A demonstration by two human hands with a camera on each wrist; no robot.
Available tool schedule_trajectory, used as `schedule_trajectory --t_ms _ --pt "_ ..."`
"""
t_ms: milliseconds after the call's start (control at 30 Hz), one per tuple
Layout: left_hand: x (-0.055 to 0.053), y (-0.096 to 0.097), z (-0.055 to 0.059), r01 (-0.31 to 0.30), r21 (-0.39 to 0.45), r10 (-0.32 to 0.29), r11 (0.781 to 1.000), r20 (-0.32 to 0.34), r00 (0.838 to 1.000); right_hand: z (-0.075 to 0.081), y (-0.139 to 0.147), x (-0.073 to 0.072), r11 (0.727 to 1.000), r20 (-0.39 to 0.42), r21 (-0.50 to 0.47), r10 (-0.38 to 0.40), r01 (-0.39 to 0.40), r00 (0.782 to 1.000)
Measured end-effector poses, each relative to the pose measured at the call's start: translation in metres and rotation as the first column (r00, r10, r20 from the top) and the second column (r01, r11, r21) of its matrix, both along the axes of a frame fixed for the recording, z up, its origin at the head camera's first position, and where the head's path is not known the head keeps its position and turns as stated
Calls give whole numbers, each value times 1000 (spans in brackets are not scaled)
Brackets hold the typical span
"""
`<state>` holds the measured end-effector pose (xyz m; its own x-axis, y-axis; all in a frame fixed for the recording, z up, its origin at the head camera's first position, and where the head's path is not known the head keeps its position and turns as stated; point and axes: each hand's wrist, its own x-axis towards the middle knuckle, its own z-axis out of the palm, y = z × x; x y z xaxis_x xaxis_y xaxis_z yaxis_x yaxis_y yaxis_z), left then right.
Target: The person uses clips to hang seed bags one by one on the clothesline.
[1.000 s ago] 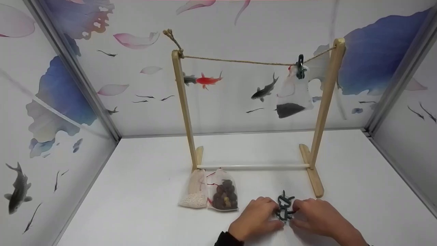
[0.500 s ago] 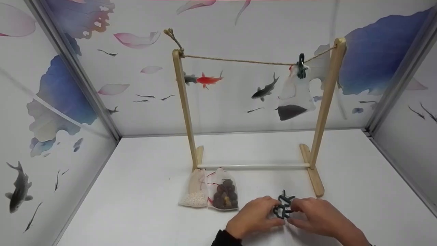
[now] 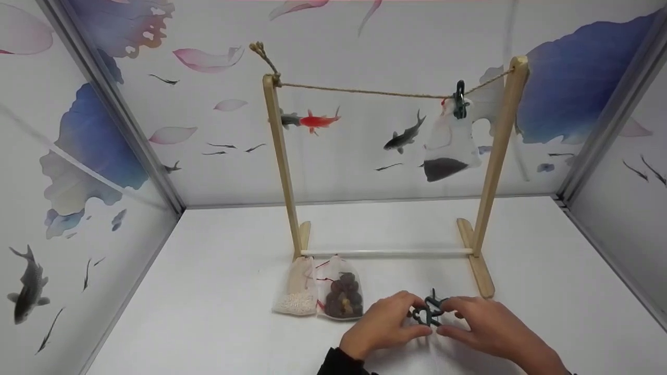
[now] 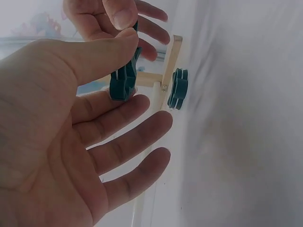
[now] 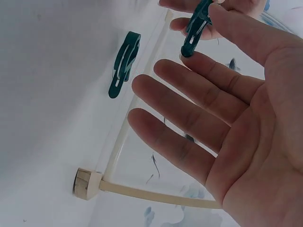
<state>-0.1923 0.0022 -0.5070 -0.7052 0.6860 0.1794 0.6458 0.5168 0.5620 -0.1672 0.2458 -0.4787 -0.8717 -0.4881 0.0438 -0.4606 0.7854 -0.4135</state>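
Between my two hands is a dark green plastic spring clip (image 3: 428,316). My left hand (image 3: 383,324) pinches one side of it with thumb and index finger; its other fingers spread loosely in the left wrist view. From the other side, my right hand (image 3: 487,329) pinches the same clip (image 5: 195,32) with thumb and index finger, the remaining fingers extended. A second green clip (image 4: 179,89) rests on the white table just beyond the held one. It also shows in the right wrist view, where this table clip (image 5: 125,66) is seen from its side.
A wooden rack with uprights (image 3: 284,166) carries a twine line (image 3: 365,92). A green clip (image 3: 459,101) holds a mesh bag (image 3: 449,148) with dark contents on it. Two mesh bags, one with white grains (image 3: 297,302), one with brown balls (image 3: 344,299), lie by the left foot.
Both hands have risen slightly, bringing the held clip up and a little left, and the clip has turned between the fingers. The second clip and the bags stay in place.
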Motion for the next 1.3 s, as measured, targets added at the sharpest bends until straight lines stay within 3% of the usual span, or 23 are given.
schedule_trajectory --t_ms 167,267,500,833,1167,1300 --pt "-3 -3 4 3 31 -3 1000 15 1000 2 0 -1 1000 58 -20 -18 19 998" --pt "-4 -6 7 9 53 -10 999 23 1000 3 0 -3 999 50 -39 4 -2 999" --pt "-5 -7 15 58 103 -56 993 -19 998 7 3 -6 994 73 -110 33 -25 997" --pt "-2 -4 15 85 143 -87 986 5 996 4 4 -6 983 82 -179 52 -36 995" --pt "-1 -1 15 112 162 -110 980 -22 994 4 7 -7 975 70 -210 89 -73 994" --pt "1 0 16 131 173 -127 976 -36 991 3 8 -5 966 20 -240 100 -93 995"
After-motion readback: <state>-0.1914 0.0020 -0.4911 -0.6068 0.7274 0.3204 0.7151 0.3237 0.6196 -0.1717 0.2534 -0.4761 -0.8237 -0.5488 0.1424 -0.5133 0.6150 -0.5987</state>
